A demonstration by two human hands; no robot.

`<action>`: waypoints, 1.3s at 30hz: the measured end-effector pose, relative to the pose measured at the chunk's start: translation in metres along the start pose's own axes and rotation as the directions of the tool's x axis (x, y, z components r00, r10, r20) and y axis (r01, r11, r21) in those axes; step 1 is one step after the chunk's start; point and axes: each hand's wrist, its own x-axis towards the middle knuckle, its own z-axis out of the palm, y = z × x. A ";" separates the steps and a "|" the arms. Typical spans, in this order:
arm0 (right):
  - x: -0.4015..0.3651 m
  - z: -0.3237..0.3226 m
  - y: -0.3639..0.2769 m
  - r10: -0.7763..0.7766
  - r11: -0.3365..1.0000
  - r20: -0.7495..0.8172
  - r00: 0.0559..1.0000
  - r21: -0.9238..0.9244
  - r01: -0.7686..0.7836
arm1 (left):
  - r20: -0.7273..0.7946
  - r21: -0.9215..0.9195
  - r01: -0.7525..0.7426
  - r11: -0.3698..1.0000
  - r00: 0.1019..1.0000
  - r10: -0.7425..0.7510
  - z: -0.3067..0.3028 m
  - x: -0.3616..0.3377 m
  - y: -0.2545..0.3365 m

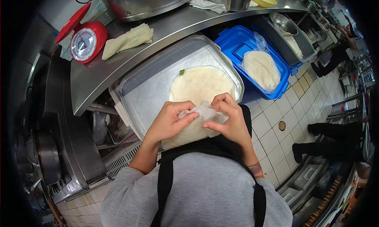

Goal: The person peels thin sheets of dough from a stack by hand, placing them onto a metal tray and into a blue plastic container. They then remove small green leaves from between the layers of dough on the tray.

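Note:
A metal tray [144, 81] is in front of my body, with a flat round of pale dough [201, 83] on its right half. A small green piece [182, 72] lies on the round's far left edge. Over the near edge of the tray, my left hand [173, 118] and my right hand [229, 118] pinch a thin, whitish, see-through sheet [203, 112] between thumbs and fingers. Below the sheet, close to my apron, another pale, flat round [183, 135] shows, partly covered by my hands.
A steel counter [166, 29] curves behind the tray, bearing a red dial scale [87, 41] and a folded cloth [128, 41]. At right, a blue lid [233, 41] carries bagged dough [261, 69], beside a grey bin [304, 45]. Other people's dark-clothed legs [335, 142] appear far right.

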 end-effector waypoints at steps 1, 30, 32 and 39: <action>-0.001 0.001 0.002 -0.017 1.000 -0.024 1.000 0.000 0.017 | 0.004 0.002 -0.021 1.000 1.000 0.021 0.001 0.001 -0.001; -0.046 -0.048 0.059 0.469 0.874 -0.422 0.776 0.346 -0.340 | -0.637 -0.541 -0.202 0.816 0.732 -0.240 -0.084 -0.034 -0.031; -0.055 -0.048 0.073 0.489 0.868 -0.401 0.775 0.309 -0.388 | -0.590 -0.549 -0.175 0.817 0.774 -0.230 -0.081 -0.031 -0.036; -0.068 -0.052 0.084 0.556 0.819 -0.375 0.742 0.400 -0.412 | -0.298 -0.585 -0.133 0.800 0.953 -0.060 -0.058 0.012 -0.017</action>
